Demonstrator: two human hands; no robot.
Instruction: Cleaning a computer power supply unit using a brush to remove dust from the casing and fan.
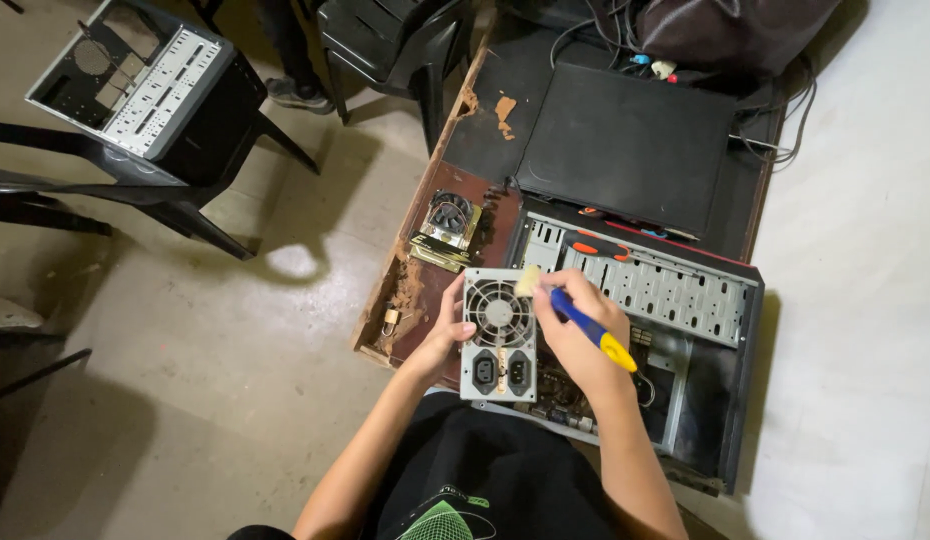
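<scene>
My left hand point(443, 335) grips the left side of a grey computer power supply point(497, 340), its fan grille and two sockets facing up. My right hand point(583, 325) holds a small brush with a blue and yellow handle point(591, 328); its pale bristles point(528, 280) rest on the power supply's top right corner. Both hands hover over the open computer case point(685, 330) that lies on its side on a worn wooden table point(425, 270).
A cooler fan with a brass-coloured heatsink point(447, 228) lies on the table left of the case. An orange-handled screwdriver point(597, 246) rests on the case. Behind it lie a black panel point(625, 140) and cables. Black chairs point(385, 45) and another case point(145, 85) stand left.
</scene>
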